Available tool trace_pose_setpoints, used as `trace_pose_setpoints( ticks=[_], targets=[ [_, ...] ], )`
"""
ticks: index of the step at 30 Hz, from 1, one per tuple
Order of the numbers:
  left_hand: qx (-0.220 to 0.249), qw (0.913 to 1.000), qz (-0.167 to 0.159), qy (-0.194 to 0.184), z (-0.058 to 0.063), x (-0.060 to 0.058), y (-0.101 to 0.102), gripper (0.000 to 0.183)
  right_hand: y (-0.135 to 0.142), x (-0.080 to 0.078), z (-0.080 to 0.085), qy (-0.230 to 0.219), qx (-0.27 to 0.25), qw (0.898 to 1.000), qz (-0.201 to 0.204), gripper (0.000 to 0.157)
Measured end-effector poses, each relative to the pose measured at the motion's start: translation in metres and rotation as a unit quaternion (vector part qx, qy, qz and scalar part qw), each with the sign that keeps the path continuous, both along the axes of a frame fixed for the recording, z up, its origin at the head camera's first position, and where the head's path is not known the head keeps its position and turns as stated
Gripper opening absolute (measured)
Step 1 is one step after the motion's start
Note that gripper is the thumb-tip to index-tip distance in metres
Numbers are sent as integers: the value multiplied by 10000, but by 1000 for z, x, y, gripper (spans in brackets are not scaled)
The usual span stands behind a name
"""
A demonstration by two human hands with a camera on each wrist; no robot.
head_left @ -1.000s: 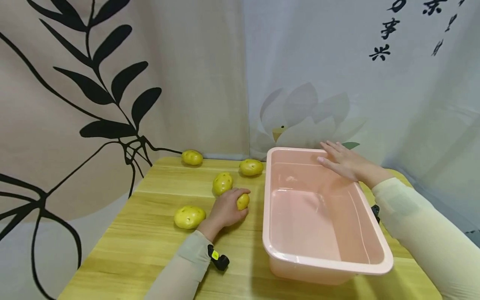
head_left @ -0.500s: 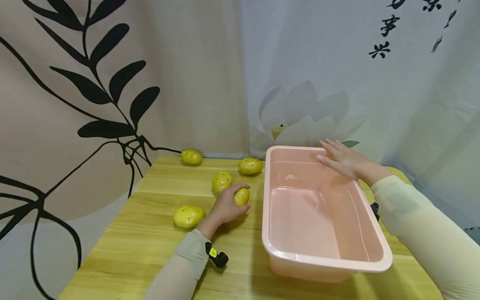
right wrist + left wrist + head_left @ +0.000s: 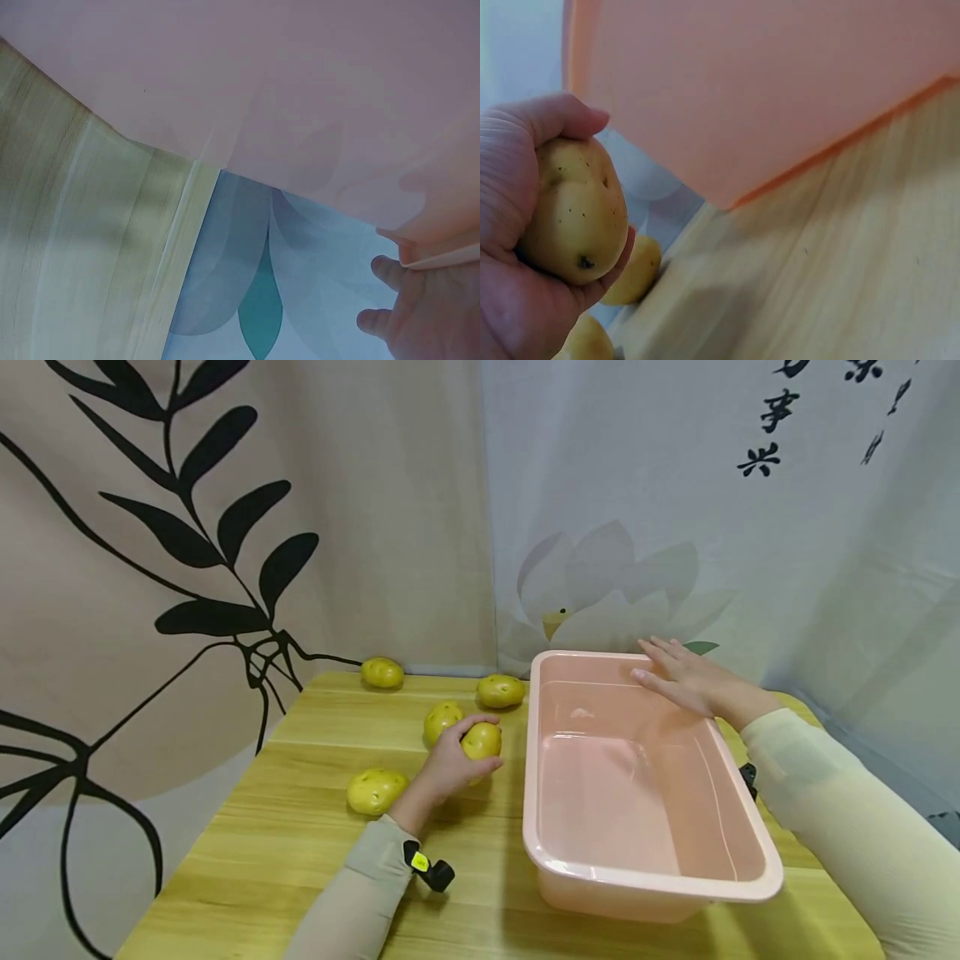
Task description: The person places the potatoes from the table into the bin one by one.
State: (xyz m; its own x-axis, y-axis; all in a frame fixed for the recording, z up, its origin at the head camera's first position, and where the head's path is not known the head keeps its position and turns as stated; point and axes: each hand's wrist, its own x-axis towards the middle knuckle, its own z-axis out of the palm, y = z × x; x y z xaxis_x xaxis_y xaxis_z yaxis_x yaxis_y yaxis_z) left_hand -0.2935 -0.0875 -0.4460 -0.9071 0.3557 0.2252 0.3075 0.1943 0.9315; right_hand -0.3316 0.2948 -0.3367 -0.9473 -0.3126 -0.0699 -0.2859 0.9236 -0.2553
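Note:
My left hand (image 3: 450, 766) grips a yellow potato (image 3: 482, 741) between thumb and fingers, to the left of a pink plastic basin (image 3: 534, 777). In the left wrist view, this potato (image 3: 577, 214) sits against the palm with its speckled skin facing the camera. My right hand (image 3: 686, 683) rests on the basin's rim at the far right corner, its fingers fairly straight over the edge. The right wrist view shows fingertips (image 3: 386, 271) outside the basin wall, just under the rim. The inside of the basin shows only its pink floor and walls.
Several more potatoes lie left of the basin: a near-left potato (image 3: 377, 791), one behind the left hand (image 3: 441, 720), and others along the back edge (image 3: 500, 692). The wooden table (image 3: 247, 868) meets a printed curtain (image 3: 405, 527) behind.
My left hand has lifted the potato slightly up off the table, turning so that more of the potato shows. The right hand and the basin have stayed in place.

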Motion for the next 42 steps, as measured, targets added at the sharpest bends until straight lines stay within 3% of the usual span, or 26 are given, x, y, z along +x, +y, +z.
trace_pose_setpoints(
  ticks=[6, 11, 13, 19, 27, 33, 42],
  targets=[
    [725, 9956, -356, -482, 25, 13, -1, 52, -1, 0, 0, 1, 18, 10000, 32, 79],
    [1289, 9873, -548, -744, 34, 19, 0, 52, -1, 1, 0, -46, 7, 10000, 4, 79],
    [1416, 9853, -583, -760, 32, 16, 0, 53, -1, 1, 0, -46, 0, 10000, 5, 78],
    [1755, 9796, -698, -684, 27, 11, 0, 53, -1, 4, 1, -18, 16, 10000, -4, 78],
    [2339, 9665, -947, -473, 44, 22, 1, 58, -2, 6, 1, -4, -15, 10000, -74, 77],
    [2549, 9586, -1197, -420, 55, 25, 4, 51, 0, 6, 0, 59, -9, 10000, -34, 79],
    [2495, 9578, -1423, -50, 73, 28, 9, 49, -1, 7, 1, 37, -23, 10000, -3, 78]
  ],
)
